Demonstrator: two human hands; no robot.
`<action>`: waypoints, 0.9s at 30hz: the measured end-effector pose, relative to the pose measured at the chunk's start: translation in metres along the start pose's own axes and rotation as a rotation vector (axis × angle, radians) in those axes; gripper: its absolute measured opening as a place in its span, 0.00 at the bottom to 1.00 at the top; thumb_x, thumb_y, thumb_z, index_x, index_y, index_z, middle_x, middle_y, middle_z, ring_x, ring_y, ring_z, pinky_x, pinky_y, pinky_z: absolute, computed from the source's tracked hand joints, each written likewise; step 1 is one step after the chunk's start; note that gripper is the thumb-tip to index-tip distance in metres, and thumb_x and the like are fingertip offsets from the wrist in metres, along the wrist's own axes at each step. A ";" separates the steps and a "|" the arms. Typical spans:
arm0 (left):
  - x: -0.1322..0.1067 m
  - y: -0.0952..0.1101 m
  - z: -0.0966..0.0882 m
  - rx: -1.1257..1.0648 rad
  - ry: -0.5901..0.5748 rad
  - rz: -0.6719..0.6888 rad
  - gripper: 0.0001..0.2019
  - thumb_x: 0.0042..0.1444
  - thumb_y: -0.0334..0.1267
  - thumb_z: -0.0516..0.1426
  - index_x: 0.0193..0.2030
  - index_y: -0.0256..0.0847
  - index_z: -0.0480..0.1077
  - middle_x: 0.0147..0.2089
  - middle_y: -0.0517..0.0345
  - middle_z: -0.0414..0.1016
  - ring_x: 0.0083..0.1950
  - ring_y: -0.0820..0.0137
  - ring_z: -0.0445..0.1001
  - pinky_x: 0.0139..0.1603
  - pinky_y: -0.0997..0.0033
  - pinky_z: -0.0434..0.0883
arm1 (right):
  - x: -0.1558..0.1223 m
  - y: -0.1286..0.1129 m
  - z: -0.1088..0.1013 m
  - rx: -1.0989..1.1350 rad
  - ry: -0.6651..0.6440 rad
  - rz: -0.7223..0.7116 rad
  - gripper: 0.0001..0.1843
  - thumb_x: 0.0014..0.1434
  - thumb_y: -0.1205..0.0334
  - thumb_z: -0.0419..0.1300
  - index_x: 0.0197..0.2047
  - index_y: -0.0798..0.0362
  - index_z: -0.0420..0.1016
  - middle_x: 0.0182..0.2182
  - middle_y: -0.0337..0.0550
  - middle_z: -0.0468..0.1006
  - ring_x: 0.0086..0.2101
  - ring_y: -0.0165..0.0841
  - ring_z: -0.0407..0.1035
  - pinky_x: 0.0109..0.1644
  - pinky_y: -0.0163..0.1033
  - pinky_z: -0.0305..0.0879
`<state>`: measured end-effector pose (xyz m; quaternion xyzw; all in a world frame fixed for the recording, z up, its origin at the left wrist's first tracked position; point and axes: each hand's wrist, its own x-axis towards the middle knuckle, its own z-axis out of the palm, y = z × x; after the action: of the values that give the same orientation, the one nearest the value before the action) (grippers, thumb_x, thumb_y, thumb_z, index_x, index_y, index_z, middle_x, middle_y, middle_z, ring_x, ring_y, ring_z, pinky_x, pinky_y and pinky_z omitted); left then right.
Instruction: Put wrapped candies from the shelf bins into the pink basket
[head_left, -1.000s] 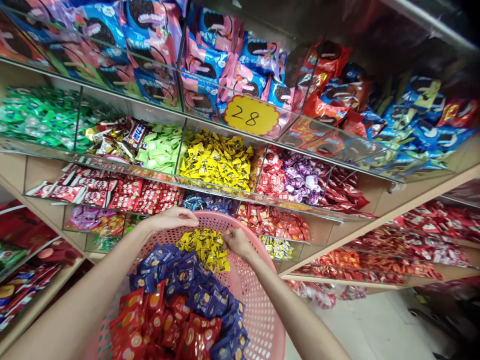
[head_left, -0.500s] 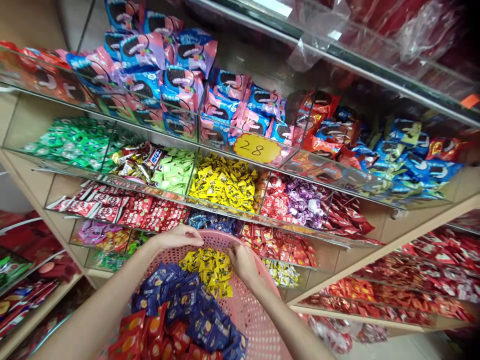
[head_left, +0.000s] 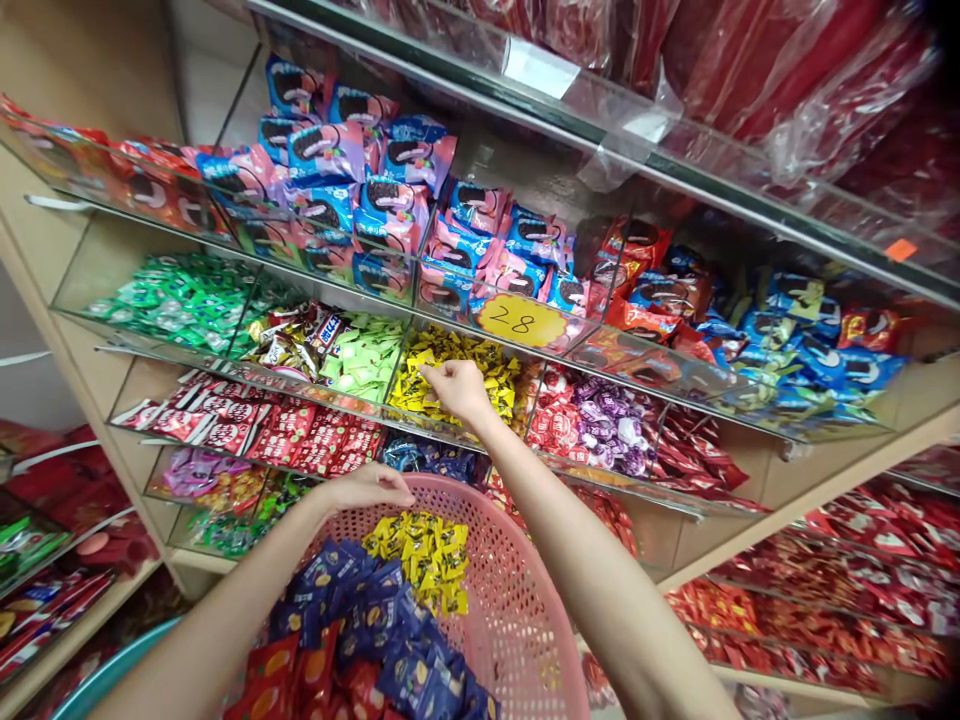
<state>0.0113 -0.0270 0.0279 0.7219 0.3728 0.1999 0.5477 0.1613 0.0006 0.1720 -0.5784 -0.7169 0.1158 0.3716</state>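
Note:
A pink perforated plastic basket (head_left: 559, 610) sits low in front of me. Inside it lie yellow-wrapped candies (head_left: 431, 560), dark blue packets (head_left: 397, 620) and red packets (head_left: 274, 675). Fingers of my left hand (head_left: 367, 490) are closed over the basket's far rim. My right hand (head_left: 459, 388) is up at the shelf, over a bin of yellow-wrapped candies (head_left: 491, 365). Its fingers are curled in against these candies; whether any are between the fingertips is hidden.
Clear dividers split the shelf into bins. Green candies (head_left: 180, 300) lie left, red and purple candies (head_left: 615, 420) right. Above are blue-and-pink cookie packs (head_left: 330, 160) and a yellow "28" price tag (head_left: 514, 320). A clear shelf lip (head_left: 450, 435) fronts the yellow bin.
My right hand has left the basket and moved up to the bin of yellow-wrapped candies. My left hand stays on the rim. The view has shifted slightly.

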 end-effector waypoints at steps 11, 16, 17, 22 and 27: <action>-0.002 0.007 0.000 -0.029 -0.002 -0.013 0.15 0.40 0.47 0.60 0.32 0.39 0.73 0.34 0.59 0.75 0.38 0.70 0.71 0.41 0.73 0.66 | 0.010 -0.002 0.011 0.263 -0.020 0.224 0.12 0.45 0.63 0.55 0.14 0.56 0.66 0.11 0.35 0.67 0.13 0.22 0.55 0.19 0.28 0.51; 0.000 0.002 -0.001 -0.032 -0.002 0.001 0.14 0.42 0.47 0.59 0.33 0.40 0.73 0.35 0.58 0.75 0.39 0.70 0.71 0.42 0.73 0.65 | -0.029 0.005 -0.033 0.607 -0.050 0.163 0.10 0.46 0.59 0.57 0.20 0.57 0.66 0.13 0.33 0.67 0.11 0.19 0.50 0.14 0.27 0.43; 0.000 0.001 -0.001 -0.032 -0.007 0.006 0.14 0.42 0.46 0.59 0.33 0.39 0.73 0.35 0.58 0.75 0.39 0.70 0.71 0.42 0.73 0.65 | -0.041 0.009 -0.038 0.653 -0.088 0.149 0.10 0.46 0.58 0.57 0.21 0.57 0.67 0.14 0.33 0.67 0.11 0.18 0.50 0.14 0.27 0.43; 0.003 -0.004 -0.004 -0.019 -0.032 0.011 0.13 0.41 0.43 0.59 0.33 0.39 0.73 0.37 0.58 0.74 0.40 0.70 0.70 0.42 0.73 0.65 | -0.100 0.049 -0.017 0.743 -0.352 0.232 0.09 0.47 0.58 0.57 0.24 0.56 0.69 0.14 0.33 0.67 0.11 0.19 0.51 0.14 0.27 0.44; 0.000 0.003 -0.005 0.041 -0.054 -0.034 0.17 0.40 0.42 0.59 0.39 0.42 0.71 0.41 0.59 0.73 0.40 0.71 0.69 0.41 0.74 0.64 | -0.130 0.090 0.037 0.778 -0.276 0.388 0.10 0.45 0.57 0.58 0.23 0.56 0.69 0.13 0.32 0.67 0.11 0.20 0.51 0.14 0.28 0.45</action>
<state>0.0093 -0.0240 0.0325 0.7316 0.3739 0.1633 0.5462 0.2110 -0.0814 0.0403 -0.4985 -0.5411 0.5203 0.4336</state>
